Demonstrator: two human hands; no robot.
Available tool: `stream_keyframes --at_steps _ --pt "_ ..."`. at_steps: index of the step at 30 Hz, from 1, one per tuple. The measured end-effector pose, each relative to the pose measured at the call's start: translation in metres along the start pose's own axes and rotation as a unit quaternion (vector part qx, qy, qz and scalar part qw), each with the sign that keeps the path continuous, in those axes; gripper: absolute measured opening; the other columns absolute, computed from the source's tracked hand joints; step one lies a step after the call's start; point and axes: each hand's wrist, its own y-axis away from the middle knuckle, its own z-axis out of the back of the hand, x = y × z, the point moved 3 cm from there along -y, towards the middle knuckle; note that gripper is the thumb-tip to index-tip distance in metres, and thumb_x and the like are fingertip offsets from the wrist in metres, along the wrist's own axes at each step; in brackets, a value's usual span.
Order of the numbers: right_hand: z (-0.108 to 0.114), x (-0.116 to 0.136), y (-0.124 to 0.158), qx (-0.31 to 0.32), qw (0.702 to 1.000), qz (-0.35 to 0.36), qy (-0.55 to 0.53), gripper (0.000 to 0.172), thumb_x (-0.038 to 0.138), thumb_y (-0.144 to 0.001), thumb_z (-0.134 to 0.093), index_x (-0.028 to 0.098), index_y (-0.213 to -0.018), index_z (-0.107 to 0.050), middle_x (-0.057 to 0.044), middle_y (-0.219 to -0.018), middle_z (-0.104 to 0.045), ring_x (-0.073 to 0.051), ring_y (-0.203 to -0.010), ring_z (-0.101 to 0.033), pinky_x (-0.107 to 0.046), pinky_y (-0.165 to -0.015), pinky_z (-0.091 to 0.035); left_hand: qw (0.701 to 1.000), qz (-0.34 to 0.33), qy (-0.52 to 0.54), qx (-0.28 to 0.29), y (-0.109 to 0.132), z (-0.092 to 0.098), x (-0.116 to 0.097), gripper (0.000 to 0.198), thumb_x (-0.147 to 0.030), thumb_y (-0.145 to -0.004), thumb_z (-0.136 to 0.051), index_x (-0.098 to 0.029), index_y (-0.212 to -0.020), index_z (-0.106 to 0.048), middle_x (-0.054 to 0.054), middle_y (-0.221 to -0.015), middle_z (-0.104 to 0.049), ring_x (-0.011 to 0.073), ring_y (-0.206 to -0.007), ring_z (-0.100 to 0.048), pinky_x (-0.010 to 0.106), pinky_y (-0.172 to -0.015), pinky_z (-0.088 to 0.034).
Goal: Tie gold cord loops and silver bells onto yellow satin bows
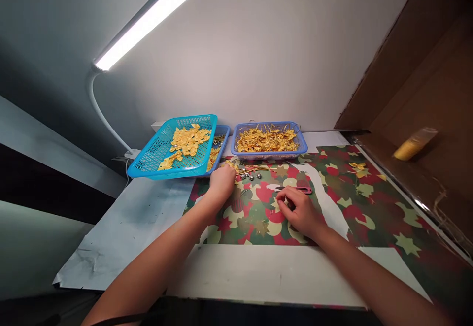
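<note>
My left hand (pixel 222 182) is curled at the front corner of the blue baskets, its fingertips mostly hidden behind its back. Yellow ribbon pieces (pixel 232 165) lie right at its fingers. Just to its right are thin gold stems (pixel 258 169) and several small silver bells (pixel 251 177). Over the patterned sheet (pixel 254 217) hovers my right hand (pixel 301 212), thumb and forefinger pinched together; whatever is between them is too small to make out. Behind its knuckles lies a cutting tool with a pink handle (pixel 305 190).
A turquoise basket (pixel 148 166) of yellow folded pieces rests tilted on a blue-purple basket (pixel 223 139). Another purple basket (pixel 303 144) holds gold-stemmed yellow bows. Loose yellow bows (pixel 358 167) lie at right, near a cardboard wall (pixel 414 94). A lamp (pixel 148 23) hangs above left.
</note>
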Motion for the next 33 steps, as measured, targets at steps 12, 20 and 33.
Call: stream_keyframes --at_steps 12,20,33 --pt "-0.001 -0.002 0.002 0.012 0.999 -0.024 -0.022 0.013 0.011 -0.083 -0.049 0.021 -0.076 -0.054 0.0 -0.073 -0.058 -0.014 -0.063 -0.05 -0.028 -0.063 -0.04 0.975 -0.155 0.033 -0.153 0.042 0.015 0.025 0.021 -0.019 -0.093 -0.048 -0.021 -0.099 -0.069 0.007 -0.1 -0.072 0.0194 -0.087 -0.069 0.027 -0.07 -0.051" --pt "-0.006 0.001 0.001 0.04 0.998 -0.035 -0.041 0.013 0.015 -0.085 -0.047 0.021 -0.075 -0.053 0.0 -0.071 -0.056 -0.015 -0.062 -0.05 -0.029 -0.061 -0.04 0.902 -0.083 0.032 -0.422 0.032 0.09 0.137 0.02 -0.032 -0.089 -0.054 -0.02 -0.087 -0.07 0.007 -0.09 -0.072 0.0237 -0.09 -0.061 0.037 -0.087 -0.045" --pt "-0.001 -0.001 0.001 0.036 0.997 -0.058 -0.046 0.012 0.013 -0.083 -0.048 0.021 -0.077 -0.055 0.001 -0.072 -0.058 -0.014 -0.061 -0.05 -0.028 -0.061 -0.04 0.996 -0.078 -0.01 -0.049 -0.061 0.068 0.176 0.024 -0.047 -0.065 -0.073 -0.029 -0.08 -0.078 0.008 -0.111 -0.067 0.035 -0.108 -0.05 0.041 -0.087 -0.038"
